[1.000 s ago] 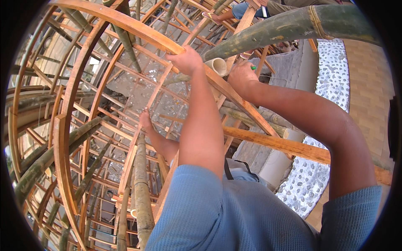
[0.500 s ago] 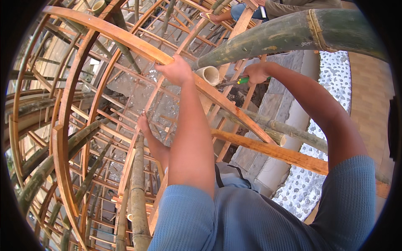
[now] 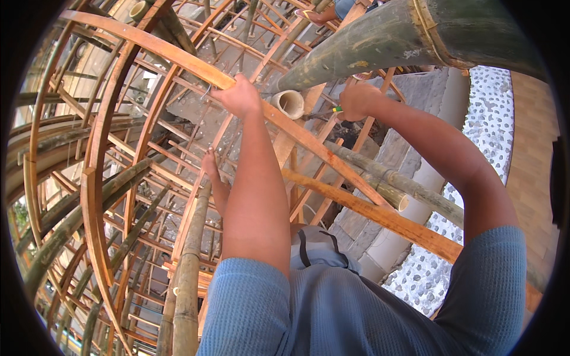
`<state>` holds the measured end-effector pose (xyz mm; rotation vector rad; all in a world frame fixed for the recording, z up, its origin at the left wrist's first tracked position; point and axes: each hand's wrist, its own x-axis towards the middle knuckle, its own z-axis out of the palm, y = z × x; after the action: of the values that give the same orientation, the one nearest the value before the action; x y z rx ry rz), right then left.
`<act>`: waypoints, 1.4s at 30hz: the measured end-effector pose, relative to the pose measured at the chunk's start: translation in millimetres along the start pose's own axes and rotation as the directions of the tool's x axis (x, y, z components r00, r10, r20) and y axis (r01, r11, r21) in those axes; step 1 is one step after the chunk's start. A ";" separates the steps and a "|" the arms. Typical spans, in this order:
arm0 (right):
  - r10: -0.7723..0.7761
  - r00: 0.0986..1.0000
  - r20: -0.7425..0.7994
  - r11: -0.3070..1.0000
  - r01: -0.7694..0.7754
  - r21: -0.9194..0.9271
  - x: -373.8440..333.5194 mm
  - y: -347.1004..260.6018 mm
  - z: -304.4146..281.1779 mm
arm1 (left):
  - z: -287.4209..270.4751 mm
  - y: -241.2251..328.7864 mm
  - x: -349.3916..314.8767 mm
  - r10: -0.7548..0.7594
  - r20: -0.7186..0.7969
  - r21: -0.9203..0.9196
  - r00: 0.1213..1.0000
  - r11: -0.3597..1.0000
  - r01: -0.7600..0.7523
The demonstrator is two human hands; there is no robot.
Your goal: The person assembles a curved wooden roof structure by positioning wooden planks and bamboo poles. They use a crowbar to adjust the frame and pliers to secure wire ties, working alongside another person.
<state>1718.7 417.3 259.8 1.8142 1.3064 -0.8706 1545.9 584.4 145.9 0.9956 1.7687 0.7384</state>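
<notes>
My left hand (image 3: 239,97) is wrapped round a long, slightly curved wooden strip (image 3: 157,48) running from the upper left down toward the lower right. A thin dark curved piece shows beside its fingers. My right hand (image 3: 360,101) is closed on a tool with a green-and-yellow handle (image 3: 337,109), apparently pliers; most of the grip is hidden by the fingers. Its dark metal end points left toward the open mouth of a cut bamboo pole (image 3: 290,105), next to the strip. Whether the tip touches anything is unclear. A thick green bamboo pole (image 3: 368,44) passes above my right hand.
A lattice of wooden strips and bamboo poles fills the left side, with curved upright ribs (image 3: 97,219). Another wooden strip (image 3: 380,215) crosses in front of me. A stone ledge (image 3: 409,118) and pebbled white strip (image 3: 490,118) lie at right. Another person's foot (image 3: 314,16) shows at the top.
The view has shifted slightly. My right hand has moved a little up and left, covering more of the tool's handle. My left hand keeps its hold on the strip.
</notes>
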 end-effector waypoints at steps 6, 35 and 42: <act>-0.305 0.840 0.448 0.449 -0.288 0.846 31.1 19.8 110.2 | 9.9 -15.8 5.8 0.054 -0.024 -0.045 0.998 0.997 -0.055; -0.462 0.805 0.372 0.198 -0.315 0.928 -54.7 -0.1 90.7 | -0.3 -10.8 -3.3 -0.043 0.047 -0.006 0.998 0.999 0.043; 0.026 0.999 -0.022 0.985 -0.022 0.168 -75.3 -28.2 38.3 | -7.9 9.5 -4.9 -0.094 0.086 0.014 0.992 0.996 0.094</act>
<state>1668.1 355.4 299.2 1.9716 1.2552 -0.9742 1542.5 584.3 158.7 0.9303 1.7333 0.6193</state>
